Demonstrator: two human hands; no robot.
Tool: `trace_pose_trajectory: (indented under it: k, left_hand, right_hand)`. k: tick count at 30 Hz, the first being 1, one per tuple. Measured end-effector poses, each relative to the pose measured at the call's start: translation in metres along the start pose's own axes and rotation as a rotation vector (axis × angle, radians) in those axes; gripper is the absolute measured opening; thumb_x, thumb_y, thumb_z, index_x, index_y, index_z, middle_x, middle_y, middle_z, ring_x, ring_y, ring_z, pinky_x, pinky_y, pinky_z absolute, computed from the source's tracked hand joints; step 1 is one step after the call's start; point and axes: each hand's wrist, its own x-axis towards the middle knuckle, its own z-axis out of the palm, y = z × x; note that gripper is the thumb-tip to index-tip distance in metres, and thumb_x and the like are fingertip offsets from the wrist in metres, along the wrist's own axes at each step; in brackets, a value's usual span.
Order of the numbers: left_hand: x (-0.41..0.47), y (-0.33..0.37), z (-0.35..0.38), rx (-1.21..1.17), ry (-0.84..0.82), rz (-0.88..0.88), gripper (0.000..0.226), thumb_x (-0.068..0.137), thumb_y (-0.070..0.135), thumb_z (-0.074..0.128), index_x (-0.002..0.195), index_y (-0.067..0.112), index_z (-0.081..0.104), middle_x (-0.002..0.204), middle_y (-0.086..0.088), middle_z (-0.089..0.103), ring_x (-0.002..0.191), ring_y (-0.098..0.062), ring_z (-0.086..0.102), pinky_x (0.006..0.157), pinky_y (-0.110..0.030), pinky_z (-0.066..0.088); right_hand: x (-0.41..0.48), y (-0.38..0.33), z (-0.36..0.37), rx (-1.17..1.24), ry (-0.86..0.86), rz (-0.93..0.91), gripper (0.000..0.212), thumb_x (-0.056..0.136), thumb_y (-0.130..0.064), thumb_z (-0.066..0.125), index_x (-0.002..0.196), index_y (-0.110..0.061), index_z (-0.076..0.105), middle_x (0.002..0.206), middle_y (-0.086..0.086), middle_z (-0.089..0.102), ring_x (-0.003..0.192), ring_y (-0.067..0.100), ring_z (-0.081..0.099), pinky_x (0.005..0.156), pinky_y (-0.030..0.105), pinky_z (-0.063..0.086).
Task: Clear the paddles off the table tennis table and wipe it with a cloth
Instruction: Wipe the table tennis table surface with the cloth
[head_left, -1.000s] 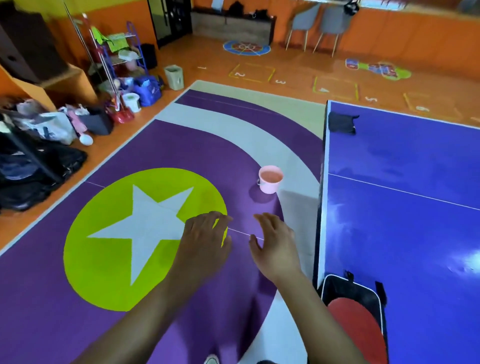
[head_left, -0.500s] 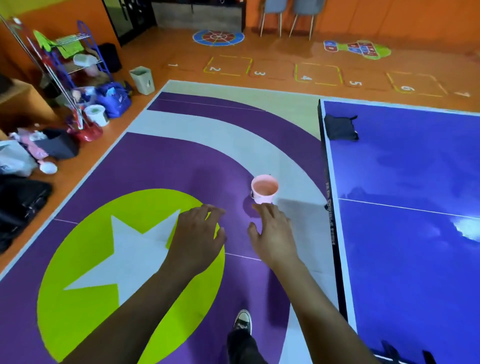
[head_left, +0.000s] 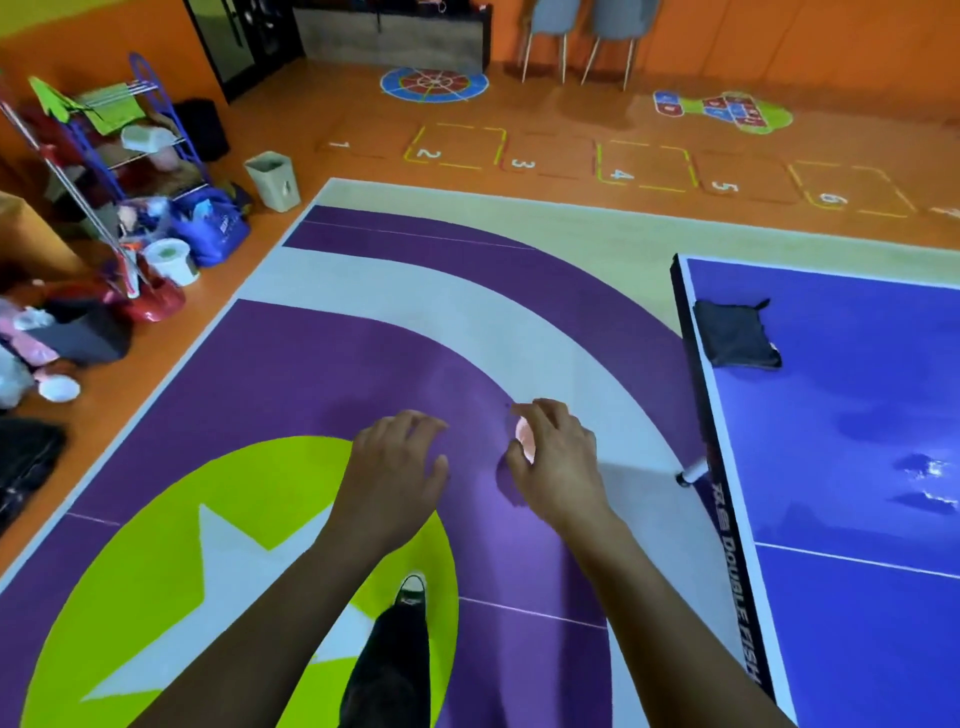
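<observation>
Both empty and loosely spread, the left hand (head_left: 397, 467) and right hand (head_left: 560, 464) should lift the pink bucket (head_left: 523, 437) beside the bench (head_left: 841, 457) level.

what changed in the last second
The person stepped forward beside the table; the red paddle at its near corner left view. The right hand now overlaps the pink cup, grip unclear. Left hand stays open; black pouch unmoved on the table.

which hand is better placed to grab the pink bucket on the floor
Right, probably. The right hand hangs directly over the pink bucket, mostly hiding it; the left hand hovers off to its side above the purple mat.
</observation>
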Motion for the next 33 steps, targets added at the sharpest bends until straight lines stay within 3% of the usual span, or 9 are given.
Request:
trace_pose_trajectory:
  k: [3, 6, 14, 20, 33]
  left_hand:
    - [0.062, -0.032, 0.002, -0.031, -0.001, 0.034, 0.046, 0.089, 0.042, 0.04, 0.121, 0.021, 0.064, 0.117, -0.003, 0.064, 0.1, -0.03, 0.062, 0.085, -0.044, 0.051]
    - [0.126, -0.062, 0.003, -0.05, 0.009, 0.064, 0.046, 0.087, 0.041, 0.041, 0.119, 0.019, 0.066, 0.113, -0.006, 0.065, 0.094, -0.034, 0.064, 0.079, -0.044, 0.051]
    - [0.287, -0.114, 0.003, -0.071, -0.045, 0.243, 0.044, 0.09, 0.038, 0.041, 0.118, 0.016, 0.066, 0.112, -0.005, 0.065, 0.096, -0.033, 0.062, 0.083, -0.045, 0.051]
    - [0.4, -0.117, 0.025, -0.087, -0.112, 0.322, 0.04, 0.093, 0.037, 0.042, 0.124, 0.022, 0.062, 0.121, 0.003, 0.062, 0.107, -0.025, 0.058, 0.093, -0.042, 0.044]
    - [0.669, -0.092, 0.06, -0.004, -0.207, 0.487, 0.031, 0.099, 0.026, 0.055, 0.13, 0.022, 0.059, 0.129, 0.003, 0.06, 0.116, -0.023, 0.054, 0.103, -0.038, 0.037]
  right_hand:
    - [0.061, -0.007, 0.015, -0.025, 0.011, 0.043, 0.054, 0.086, -0.043, 0.04, 0.131, -0.023, 0.062, 0.135, 0.003, 0.057, 0.112, 0.029, 0.061, 0.096, 0.042, 0.043]
    - [0.118, -0.017, 0.029, -0.033, 0.047, 0.064, 0.049, 0.089, -0.04, 0.045, 0.131, -0.023, 0.063, 0.134, 0.004, 0.058, 0.112, 0.03, 0.062, 0.098, 0.042, 0.043]
    - [0.24, -0.027, 0.054, -0.033, 0.113, 0.231, 0.052, 0.091, -0.043, 0.038, 0.133, -0.025, 0.062, 0.137, 0.002, 0.057, 0.116, 0.028, 0.06, 0.103, 0.042, 0.041]
    - [0.332, 0.004, 0.073, -0.023, 0.127, 0.323, 0.041, 0.095, -0.031, 0.054, 0.136, -0.024, 0.06, 0.14, 0.002, 0.055, 0.121, 0.026, 0.057, 0.106, 0.043, 0.038]
    - [0.579, 0.098, 0.066, 0.054, 0.246, 0.502, 0.038, 0.094, -0.026, 0.059, 0.132, -0.021, 0.062, 0.13, 0.003, 0.058, 0.112, 0.03, 0.059, 0.099, 0.043, 0.038]
